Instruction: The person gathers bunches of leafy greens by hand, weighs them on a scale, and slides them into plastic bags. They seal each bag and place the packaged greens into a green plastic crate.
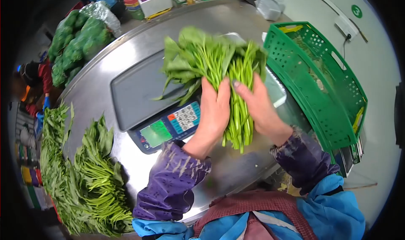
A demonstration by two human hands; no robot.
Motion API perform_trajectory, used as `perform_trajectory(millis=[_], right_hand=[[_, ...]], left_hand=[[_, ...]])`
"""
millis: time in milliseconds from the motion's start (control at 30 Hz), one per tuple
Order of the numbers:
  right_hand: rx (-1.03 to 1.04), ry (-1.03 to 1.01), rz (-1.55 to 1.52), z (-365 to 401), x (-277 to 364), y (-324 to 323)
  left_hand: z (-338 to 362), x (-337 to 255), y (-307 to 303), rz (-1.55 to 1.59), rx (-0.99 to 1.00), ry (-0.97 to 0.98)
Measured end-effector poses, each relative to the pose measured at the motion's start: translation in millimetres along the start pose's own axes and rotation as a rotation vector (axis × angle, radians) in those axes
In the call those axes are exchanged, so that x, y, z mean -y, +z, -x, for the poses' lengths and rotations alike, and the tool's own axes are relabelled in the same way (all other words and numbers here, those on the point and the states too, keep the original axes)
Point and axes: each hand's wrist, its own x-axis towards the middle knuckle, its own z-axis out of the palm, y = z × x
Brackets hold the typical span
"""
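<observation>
A bunch of leafy greens [206, 56] with long pale stems is held between my two hands, leaves pointing away from me and cut stem ends toward me. My left hand [214, 113] grips the left side of the stems, and my right hand [263, 109] closes on them from the right. Just left of the bunch is a digital scale with a grey weighing plate [137, 90], a lit green display [156, 133] and a keypad [184, 118]. Some leaves hang over the plate's right edge; the display's figures are unreadable.
Piles of similar greens [95, 172] lie on the left of the steel table [219, 14]. A green perforated crate [312, 84] stands at the right. Green net sacks [80, 39] and a white box [155, 4] are beyond the table. A person in blue gloves [45, 103] is at far left.
</observation>
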Motion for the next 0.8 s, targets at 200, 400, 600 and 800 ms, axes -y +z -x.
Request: perform_trajectory(millis=[200, 400, 600, 800], right_hand=[[-0.003, -0.206, 0.26, -20.0, 8.1, -63.7], [0.206, 0.364, 0.366, 58.0, -140.8, -148.4], [0.414, 0.524, 0.842, 45.2, -123.1, -185.9], [0.249, -0.295, 1.147, 30.0, -84.8, -249.0]], left_hand=[[-14.6, 10.2, 51.8, -0.082, 0.099, 0.195], [100.2, 184.7, 61.8, -0.003, 0.007, -0.465], [113.1, 172.4, 62.0, -0.118, -0.112, -0.463], [123.4, 119.1, 18.9, -1.074, -0.253, -0.123]])
